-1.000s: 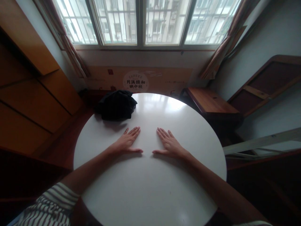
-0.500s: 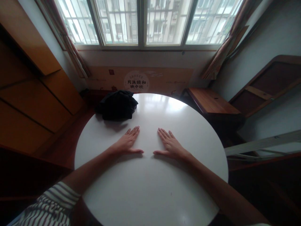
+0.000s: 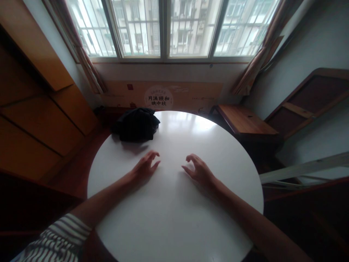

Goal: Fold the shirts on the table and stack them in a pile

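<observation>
Facing each other over the middle of the round white worktop [image 3: 174, 218], the left hand [image 3: 148, 165] and the right hand [image 3: 198, 170] are both empty, with the fingers bent and a gap between thumb and fingers on each. The two hands are well apart, and shadows fall below them; whether any part rests on the surface I cannot tell for certain. The black cloth bundle [image 3: 136, 124] lies at the far left of the worktop, beyond the left hand and not touching it, with its outer side at the rim.

That position is the main hazard, I judge: a nudge outward from the left knuckles could send the cloth over the edge to the reddish floor [image 3: 84, 154], since the glossy surface probably offers little grip. Its folds merge into one dark mass, so fingers closing on it might catch only the top layer and leave the rest to slump or unroll. Anything tucked inside is hidden and could slip out if the bundle were lifted by one corner. A pull from the left hand alone might swing it askew, the right hand being farther away. The loose striped sleeve [image 3: 64, 233] could also drag on the near edge during a long reach.
</observation>
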Demonstrator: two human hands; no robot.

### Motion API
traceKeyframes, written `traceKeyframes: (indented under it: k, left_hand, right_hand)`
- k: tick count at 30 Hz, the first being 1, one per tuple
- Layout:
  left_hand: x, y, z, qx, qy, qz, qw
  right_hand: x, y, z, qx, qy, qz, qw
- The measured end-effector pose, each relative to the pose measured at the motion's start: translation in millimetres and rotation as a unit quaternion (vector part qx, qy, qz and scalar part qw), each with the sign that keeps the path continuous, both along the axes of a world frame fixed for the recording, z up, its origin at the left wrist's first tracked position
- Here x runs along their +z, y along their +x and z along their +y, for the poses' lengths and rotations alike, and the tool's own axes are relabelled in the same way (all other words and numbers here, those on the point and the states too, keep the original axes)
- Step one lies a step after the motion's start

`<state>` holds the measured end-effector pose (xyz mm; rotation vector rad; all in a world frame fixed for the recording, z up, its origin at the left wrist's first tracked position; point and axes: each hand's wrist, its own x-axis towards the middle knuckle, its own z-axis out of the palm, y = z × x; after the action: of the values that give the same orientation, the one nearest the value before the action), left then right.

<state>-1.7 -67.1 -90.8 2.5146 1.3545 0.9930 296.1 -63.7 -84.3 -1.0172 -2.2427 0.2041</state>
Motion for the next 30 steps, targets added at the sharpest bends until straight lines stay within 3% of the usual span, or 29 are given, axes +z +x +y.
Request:
traceKeyframes:
  k: [3,7,12,17,20,24,27,30]
  left_hand:
    - [-6.8,-4.4,1.4,0.013,0.043,-0.081,0.996]
    - [-0.4,-14.5,6.4,0.008,0.082,-0.075,0.994]
    - [37.8,-33.3,21.6,0.197,0.096,-0.035,0.975]
    - [71.8,-50.9,52.0,0.348,-0.049,0.102,0.931]
    - [81.1,-54.3,70.1,0.342,-0.100,0.081,0.931]
    - [94.6,-50.7,89.0,0.292,-0.061,0.022,0.954]
    - [125.3,-51.0,105.0,0.306,0.000,-0.025,0.952]
    - [180.6,-55.2,122.6,0.329,0.099,-0.082,0.935]
  right_hand:
    - [1.6,1.8,-1.6,-0.016,0.014,0.094,0.995]
    - [-0.6,4.5,-2.1,0.018,-0.032,0.101,0.994]
    - [-2.8,4.1,-0.7,-0.002,-0.055,0.106,0.993]
    - [-5.7,4.1,2.4,0.002,-0.073,0.106,0.992]
    - [-7.4,4.5,4.2,0.005,-0.077,0.105,0.991]
    - [-7.8,4.9,5.8,0.010,-0.074,0.109,0.991]
    - [-7.0,4.6,5.9,0.017,-0.073,0.115,0.991]
    - [-5.5,3.9,4.8,0.018,-0.075,0.124,0.989]
